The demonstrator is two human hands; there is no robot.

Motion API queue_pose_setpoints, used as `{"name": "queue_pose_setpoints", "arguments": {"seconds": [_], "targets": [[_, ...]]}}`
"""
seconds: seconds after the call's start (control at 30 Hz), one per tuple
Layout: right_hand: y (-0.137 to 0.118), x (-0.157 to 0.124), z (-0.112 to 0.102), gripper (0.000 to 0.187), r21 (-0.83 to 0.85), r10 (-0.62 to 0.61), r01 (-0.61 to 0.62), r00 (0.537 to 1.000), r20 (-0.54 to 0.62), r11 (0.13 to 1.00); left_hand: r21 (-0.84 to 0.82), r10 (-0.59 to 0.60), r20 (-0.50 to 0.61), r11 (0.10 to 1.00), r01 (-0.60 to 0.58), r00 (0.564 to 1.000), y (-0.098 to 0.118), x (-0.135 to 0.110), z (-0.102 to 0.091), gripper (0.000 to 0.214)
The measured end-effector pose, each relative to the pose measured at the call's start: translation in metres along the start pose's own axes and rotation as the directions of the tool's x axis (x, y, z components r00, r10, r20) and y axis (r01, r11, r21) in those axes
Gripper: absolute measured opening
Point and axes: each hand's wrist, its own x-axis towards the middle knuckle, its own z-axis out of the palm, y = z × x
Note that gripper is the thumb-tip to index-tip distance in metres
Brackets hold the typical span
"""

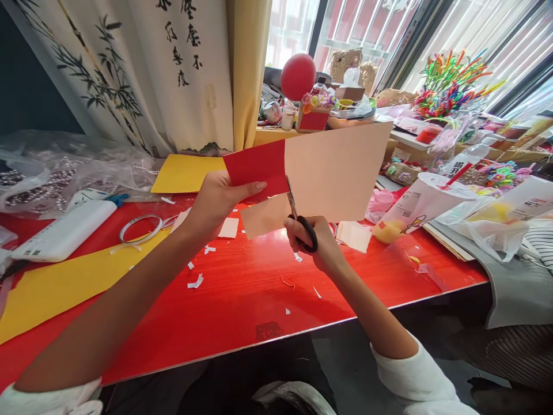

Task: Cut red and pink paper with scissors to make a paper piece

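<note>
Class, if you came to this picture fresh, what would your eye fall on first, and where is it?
Probably the bright red table spreading across the foreground. Above it, mid-picture, the left hand holds red paper, and the right hand holds black-handled scissors where that paper meets a large pale sheet. Behind, a round red balloon stands out before the window.

A red table (242, 311) is stretching across the room, its glossy top catching light. Behind the table's left part, a pale curtain (147, 69) bearing painted bamboo and dark characters is hanging beside a yellow curtain (248, 69). Behind the table's right part, barred windows (294, 29) are letting in bright daylight. Below the table, grey floor (341, 374) is showing.
</note>
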Motion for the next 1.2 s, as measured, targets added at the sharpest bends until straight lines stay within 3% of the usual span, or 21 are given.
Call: {"name": "queue_pose_setpoints", "arguments": {"seconds": [0.17, 0.4, 0.93, 1.2], "targets": [[-0.0076, 0.0004, 0.0025, 0.054, 0.036, 0.038, -0.038, 0.999, -0.007, 0.999, -0.035, -0.007, 0.057, 0.999, 0.009, 0.998, -0.0015, 0.0005, -0.0016, 0.029], [-0.0045, 0.0000, 0.0033, 0.054, 0.000, -0.031, 0.031, 0.998, -0.050, 1.000, -0.027, -0.022, 0.023, 0.999, 0.023, 0.999, -0.0018, 0.0002, -0.0001, 0.030], [-0.0087, 0.0026, 0.0034, 0.055, 0.035, -0.023, 0.024, 0.999, -0.038, 0.999, -0.016, -0.088, 0.081, 0.996, 0.089, 0.993, -0.0001, 0.0003, -0.0012, 0.029], [-0.0089, 0.0022, 0.0013, 0.057, -0.071, -0.056, 0.050, 0.994, -0.088, 0.996, -0.023, -0.160, 0.130, 0.986, 0.165, 0.978, 0.0000, 0.0020, -0.0035, 0.031]]}}
